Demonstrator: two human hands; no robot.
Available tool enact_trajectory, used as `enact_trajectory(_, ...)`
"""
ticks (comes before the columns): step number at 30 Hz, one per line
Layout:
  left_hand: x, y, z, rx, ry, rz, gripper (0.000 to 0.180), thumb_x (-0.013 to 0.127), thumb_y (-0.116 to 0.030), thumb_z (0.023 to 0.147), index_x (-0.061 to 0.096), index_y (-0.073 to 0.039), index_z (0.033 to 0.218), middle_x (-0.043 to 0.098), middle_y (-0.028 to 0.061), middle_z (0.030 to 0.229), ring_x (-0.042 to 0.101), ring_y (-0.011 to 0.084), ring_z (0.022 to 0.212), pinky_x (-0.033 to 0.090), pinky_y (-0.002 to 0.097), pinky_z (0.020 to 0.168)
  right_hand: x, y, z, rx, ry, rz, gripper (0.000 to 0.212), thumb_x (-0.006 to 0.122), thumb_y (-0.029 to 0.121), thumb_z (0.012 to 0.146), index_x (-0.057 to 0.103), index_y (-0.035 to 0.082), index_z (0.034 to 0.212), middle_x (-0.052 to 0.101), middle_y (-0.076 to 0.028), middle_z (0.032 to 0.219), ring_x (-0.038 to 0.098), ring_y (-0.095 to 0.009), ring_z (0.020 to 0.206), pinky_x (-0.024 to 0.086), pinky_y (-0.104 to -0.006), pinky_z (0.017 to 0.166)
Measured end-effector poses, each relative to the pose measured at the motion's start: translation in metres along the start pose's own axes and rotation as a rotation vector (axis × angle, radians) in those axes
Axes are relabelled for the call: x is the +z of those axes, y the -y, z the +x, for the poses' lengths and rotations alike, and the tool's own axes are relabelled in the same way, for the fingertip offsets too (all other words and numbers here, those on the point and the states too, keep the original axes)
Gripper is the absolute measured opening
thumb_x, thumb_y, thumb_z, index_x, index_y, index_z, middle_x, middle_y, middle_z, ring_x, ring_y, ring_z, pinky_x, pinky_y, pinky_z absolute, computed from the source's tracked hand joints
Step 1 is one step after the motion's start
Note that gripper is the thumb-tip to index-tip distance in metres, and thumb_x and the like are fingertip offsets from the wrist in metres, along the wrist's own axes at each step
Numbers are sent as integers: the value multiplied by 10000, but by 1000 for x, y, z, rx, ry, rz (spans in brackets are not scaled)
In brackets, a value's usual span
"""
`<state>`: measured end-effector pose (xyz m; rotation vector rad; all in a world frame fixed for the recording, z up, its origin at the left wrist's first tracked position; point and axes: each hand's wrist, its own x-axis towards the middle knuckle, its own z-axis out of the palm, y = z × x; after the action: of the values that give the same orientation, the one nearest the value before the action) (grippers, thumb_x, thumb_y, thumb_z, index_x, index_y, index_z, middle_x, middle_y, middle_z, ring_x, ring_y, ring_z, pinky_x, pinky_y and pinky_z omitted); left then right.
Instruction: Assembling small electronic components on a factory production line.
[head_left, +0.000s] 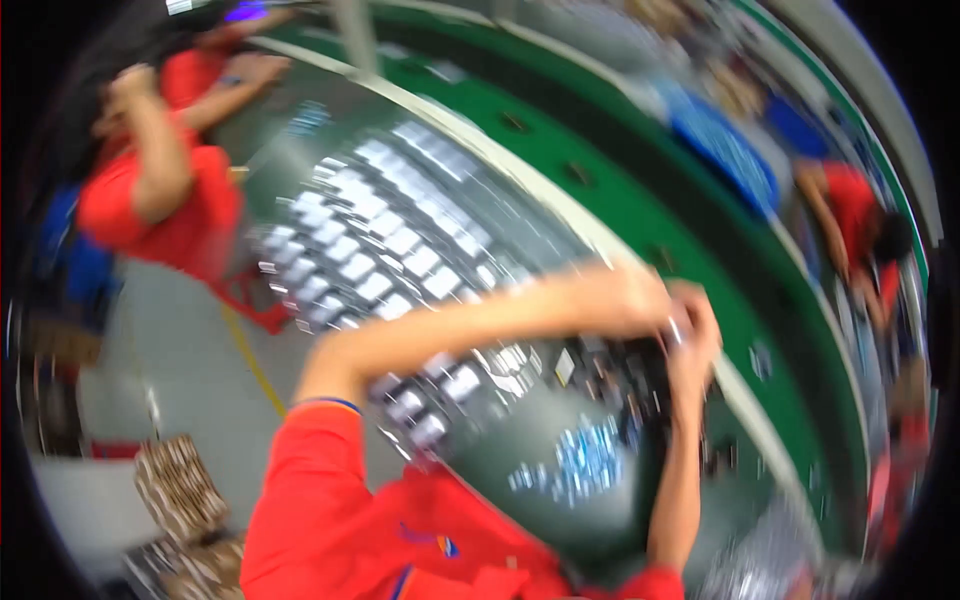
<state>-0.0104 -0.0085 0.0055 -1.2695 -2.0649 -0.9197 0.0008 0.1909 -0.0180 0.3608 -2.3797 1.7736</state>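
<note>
Hands point(637, 302) curl close together at a small shiny piece point(681, 330), their grip too blurred to tell, above the bench point(560, 525) bearing blue pieces point(590, 458) and silvery blocks point(402, 241).

Wears a bright red short-sleeved shirt point(380, 530), its left sleeve point(315, 460) finished at the hem with a narrow dark blue band point(335, 403). Bears a small, blurred blue-and-orange emblem point(447, 546) on the chest, plus a blue line point(402, 582) at the near edge. Leaves left hand point(630, 300) and right hand point(697, 340) bare.
</note>
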Motion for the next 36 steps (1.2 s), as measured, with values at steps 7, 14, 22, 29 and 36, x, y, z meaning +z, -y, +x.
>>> enact_trajectory(7, -8, -7, -5, -143, -115, -259, 261, 692, -168, 844, 652, -84, 1087, 656, 122, 817, 667, 296, 776, 540, 386, 691, -18, -3, 24, 71, 137, 116, 222, 582, 147, 928, 656, -43, 1016, 674, -118, 949, 646, -175, 900, 519, -319, 776)
enact_trajectory(14, -9, 6, 11, -415, -162, -494, 286, 679, -126, 881, 653, -33, 1151, 724, 123, 931, 712, 210, 803, 539, 324, 726, -26, -27, 86, -8, 187, -1255, 371, 474, 347, 975, 719, 82, 886, 696, -209, 946, 685, -347, 887, 534, -464, 705)
enact_trajectory(22, -15, 7, 10, -730, -98, -244, 343, 684, -115, 884, 658, -18, 1212, 431, -66, 654, 367, 53, 602, 321, 243, 542, 53, -55, 121, 82, -108, -917, 194, 558, 128, 863, 704, 14, 918, 690, -238, 952, 704, -360, 846, 587, -450, 692)
enact_trajectory(29, -5, 31, -6, -799, -156, -384, 284, 651, -55, 909, 647, 33, 1179, 553, -4, 829, 440, 40, 707, 368, 211, 599, 38, -69, 79, -149, -112, -767, 256, 583, -9, 798, 614, -32, 1051, 654, -228, 953, 678, -364, 876, 570, -439, 762)
enact_trajectory(36, -8, 35, -4, -655, -124, -327, 280, 618, -152, 961, 629, -1, 1197, 519, -17, 908, 424, 63, 787, 388, 225, 713, -21, 8, 30, -198, -88, -160, 346, 652, -28, 769, 637, -8, 1113, 684, -169, 1016, 685, -276, 942, 565, -395, 818)
